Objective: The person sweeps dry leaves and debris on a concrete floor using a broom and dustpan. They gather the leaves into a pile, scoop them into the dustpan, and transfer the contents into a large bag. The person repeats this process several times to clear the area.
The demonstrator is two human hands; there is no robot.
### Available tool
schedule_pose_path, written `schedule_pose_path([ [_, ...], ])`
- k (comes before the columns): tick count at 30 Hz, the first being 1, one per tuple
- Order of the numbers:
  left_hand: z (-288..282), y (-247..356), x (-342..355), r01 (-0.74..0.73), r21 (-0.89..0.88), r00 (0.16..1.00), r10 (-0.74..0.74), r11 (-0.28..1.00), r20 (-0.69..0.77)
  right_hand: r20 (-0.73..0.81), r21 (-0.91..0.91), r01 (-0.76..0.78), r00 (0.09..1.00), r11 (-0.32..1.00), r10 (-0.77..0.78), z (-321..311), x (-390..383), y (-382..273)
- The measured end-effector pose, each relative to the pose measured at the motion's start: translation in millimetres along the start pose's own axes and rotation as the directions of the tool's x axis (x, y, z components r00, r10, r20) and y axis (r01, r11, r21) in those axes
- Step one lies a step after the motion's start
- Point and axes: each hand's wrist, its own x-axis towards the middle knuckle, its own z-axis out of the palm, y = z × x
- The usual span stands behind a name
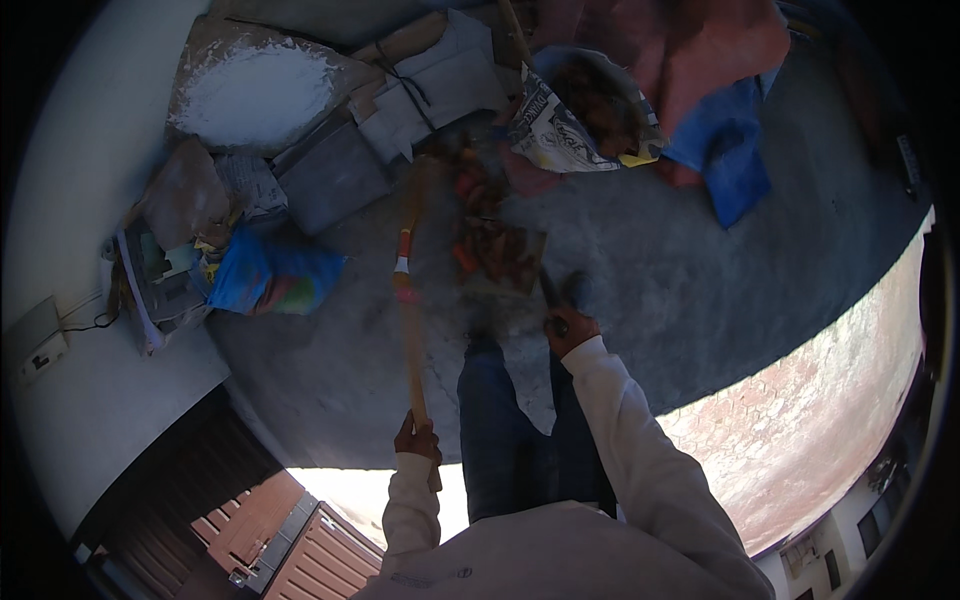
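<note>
Left fingers (407, 437) clasp tan stick (413, 350); red-white bands (404, 245); right fingers (562, 325) grip dark handle (547, 288)

The widest free room is on the right: a hand could pass low over the grey floor (690, 290) between the right hand (572, 330) and the sunlit paving (800, 410). Farther ahead, the printed sack (568, 138) and the blue sheet (738, 180) beside it stand in the way. On the left, the long pole (413, 340) in the left hand (418, 437) bars sideways passage. A gap lies between pole and blue bag (270, 272), ending forward at the cardboard stack (440, 88). Between the hands, the legs (495, 410) fill the near space; beyond them, reddish-brown debris (490, 245) and the dark handle (547, 290) obstruct the way.
</note>
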Motion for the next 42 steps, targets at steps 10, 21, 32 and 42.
schedule_pose_path([
  [10, -36, 94, 105, -0.256, 0.358, 0.966, 0.223, 0.898, 0.132, -0.227, 0.064, -0.182, 0.955, 0.981, 0.192, 10, -59, -20],
  [21, -44, 157, 221, -0.337, 0.704, 0.938, 0.163, 0.624, 0.305, -0.36, 0.149, -0.323, 0.863, 0.934, 0.356, 64, -88, -68],
  [32, -121, 110, 166, -0.284, 0.719, 0.921, -0.028, 0.635, 0.389, -0.476, 0.142, -0.403, 0.773, 0.904, 0.419, 90, -49, -80],
  [42, -166, 89, 106, -0.153, 0.724, 0.915, -0.18, 0.672, 0.361, -0.426, 0.246, -0.323, 0.811, 0.914, 0.401, 94, -66, -42],
])
